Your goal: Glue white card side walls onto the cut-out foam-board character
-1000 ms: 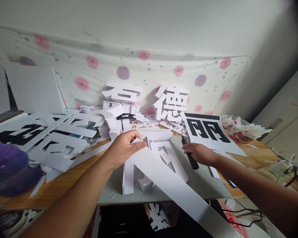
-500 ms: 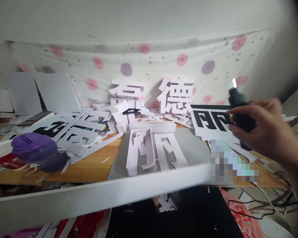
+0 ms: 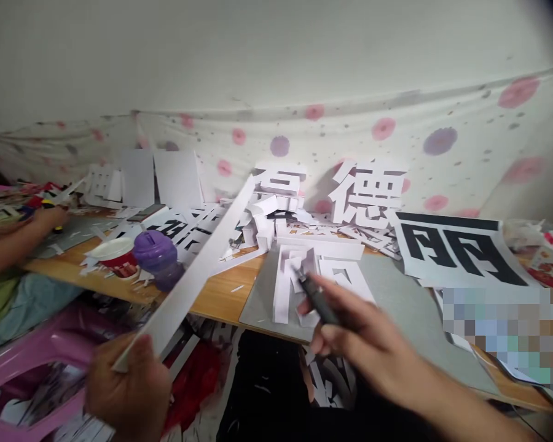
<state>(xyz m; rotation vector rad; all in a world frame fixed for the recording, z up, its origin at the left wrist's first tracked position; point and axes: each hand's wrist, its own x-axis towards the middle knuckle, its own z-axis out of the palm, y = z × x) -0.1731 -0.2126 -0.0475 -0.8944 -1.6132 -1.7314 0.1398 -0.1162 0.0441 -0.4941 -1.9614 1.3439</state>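
Observation:
In the lower left, my left hand is closed around the near end of a long white board strip, which slants up and away over the table. My right hand grips a dark utility knife, its tip pointing up and left. Behind the knife, a white built-up character with raised side walls lies on the grey cutting mat; the knife and hand partly cover it. A paper sheet with the same character printed in black lies to its right.
White standing characters lean at the back amid offcuts. Left of the strip are a purple-lidded cup and a red-and-white tub. Another person's hand works at the far left, near a pink plastic chair.
The view has turned left. My right hand with the knife has come down in front of the raised character. The strip has swung from level to steeply slanted, and my left hand has come into view.

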